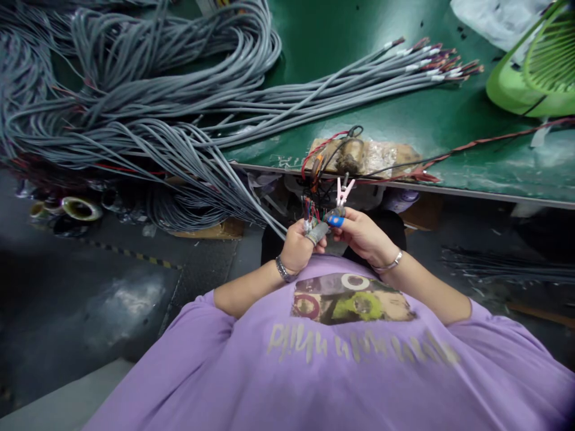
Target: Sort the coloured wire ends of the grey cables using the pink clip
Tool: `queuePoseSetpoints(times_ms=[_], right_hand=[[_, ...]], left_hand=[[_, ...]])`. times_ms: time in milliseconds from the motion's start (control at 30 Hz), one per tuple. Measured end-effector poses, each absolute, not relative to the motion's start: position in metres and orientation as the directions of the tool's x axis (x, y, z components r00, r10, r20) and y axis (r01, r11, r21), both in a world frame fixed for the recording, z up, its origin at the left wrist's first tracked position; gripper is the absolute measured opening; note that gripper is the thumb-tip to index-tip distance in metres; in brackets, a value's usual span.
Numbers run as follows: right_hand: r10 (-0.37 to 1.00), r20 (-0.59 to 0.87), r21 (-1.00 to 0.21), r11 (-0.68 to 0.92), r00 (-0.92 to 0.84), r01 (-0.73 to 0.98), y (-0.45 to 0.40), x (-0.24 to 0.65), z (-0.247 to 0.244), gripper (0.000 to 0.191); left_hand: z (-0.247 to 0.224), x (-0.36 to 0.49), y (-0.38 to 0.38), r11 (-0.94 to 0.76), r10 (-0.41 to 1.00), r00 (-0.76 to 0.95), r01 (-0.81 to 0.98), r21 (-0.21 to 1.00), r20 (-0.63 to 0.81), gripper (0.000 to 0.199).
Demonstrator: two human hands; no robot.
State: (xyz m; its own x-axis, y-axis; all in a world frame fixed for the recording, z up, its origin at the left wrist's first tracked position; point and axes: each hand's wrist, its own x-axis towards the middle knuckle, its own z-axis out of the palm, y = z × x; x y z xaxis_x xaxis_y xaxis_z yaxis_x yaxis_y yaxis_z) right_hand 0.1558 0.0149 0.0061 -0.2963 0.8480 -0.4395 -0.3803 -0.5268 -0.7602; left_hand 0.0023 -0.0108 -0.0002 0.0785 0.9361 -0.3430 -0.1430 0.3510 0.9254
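Note:
My left hand point(299, 246) is closed round the ends of several grey cables point(260, 206), just in front of my body. Thin coloured wires point(309, 208) stick up out of that fist. Grey tape wraps the thumb. Close beside it on the right, my right hand point(362, 234) is closed, its fingertips pinched near the wire ends; what lies between them is too small to make out. Blue tape is on a finger or thumb of this hand. A pink clip point(344, 193) stands just beyond its fingertips.
Big loops of grey cable point(179, 78) cover the left of the green table point(359, 24). Stripped cable ends point(440, 63) point right. A cardboard piece point(395, 157) with red and black leads lies at the front edge. A green fan point(534, 72) stands at right.

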Motion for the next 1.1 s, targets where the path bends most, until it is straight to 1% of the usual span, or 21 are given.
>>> queuePoseSetpoints(times_ms=[133, 300, 367, 467, 533, 600, 733, 800, 900, 1100], right_hand=[[0.871, -0.439, -0.785, -0.492, -0.221, -0.376, 0.014, 0.151, 0.008, 0.038], [0.891, -0.417, -0.811, -0.455, -0.181, -0.369, 0.013, 0.151, 0.008, 0.032], [0.888, -0.415, -0.781, -0.46, -0.199, -0.423, 0.016, 0.155, 0.006, 0.033], [0.869, -0.437, -0.683, -0.489, -0.234, -0.542, 0.024, 0.163, 0.0, 0.04], [0.866, -0.442, -0.655, -0.489, -0.232, -0.577, 0.032, 0.166, -0.005, 0.046], [0.884, -0.417, -0.671, -0.457, -0.213, -0.584, 0.04, 0.165, -0.008, 0.051], [0.924, -0.352, -0.758, -0.376, -0.151, -0.534, 0.051, 0.154, -0.006, 0.057], [0.938, -0.333, -0.766, -0.331, -0.101, -0.551, 0.054, 0.148, -0.003, 0.058], [0.941, -0.325, -0.713, -0.309, -0.093, -0.629, 0.056, 0.146, 0.001, 0.056], [0.908, -0.391, -0.614, -0.377, -0.149, -0.693, 0.057, 0.145, 0.005, 0.049]], left_hand=[[-0.001, 0.002, -0.007, 0.353, 0.936, 0.049, -0.146, 0.924, -0.349, 0.044], [0.003, 0.003, -0.004, 0.359, 0.931, 0.016, -0.216, 0.908, -0.364, 0.041], [0.007, 0.003, -0.004, 0.375, 0.925, 0.026, -0.243, 0.895, -0.38, 0.04], [0.017, 0.005, -0.005, 0.399, 0.913, 0.027, -0.276, 0.874, -0.408, 0.042], [0.023, 0.007, -0.005, 0.398, 0.912, 0.028, -0.295, 0.868, -0.409, 0.043], [0.027, 0.01, -0.004, 0.381, 0.921, 0.041, -0.305, 0.873, -0.387, 0.043], [0.025, 0.018, -0.002, 0.327, 0.945, 0.071, -0.269, 0.906, -0.32, 0.043], [0.021, 0.022, -0.002, 0.296, 0.955, 0.059, -0.256, 0.92, -0.291, 0.043], [0.015, 0.025, -0.001, 0.266, 0.963, 0.041, -0.253, 0.93, -0.265, 0.043], [0.011, 0.026, -0.002, 0.247, 0.969, 0.052, -0.23, 0.941, -0.241, 0.042]])
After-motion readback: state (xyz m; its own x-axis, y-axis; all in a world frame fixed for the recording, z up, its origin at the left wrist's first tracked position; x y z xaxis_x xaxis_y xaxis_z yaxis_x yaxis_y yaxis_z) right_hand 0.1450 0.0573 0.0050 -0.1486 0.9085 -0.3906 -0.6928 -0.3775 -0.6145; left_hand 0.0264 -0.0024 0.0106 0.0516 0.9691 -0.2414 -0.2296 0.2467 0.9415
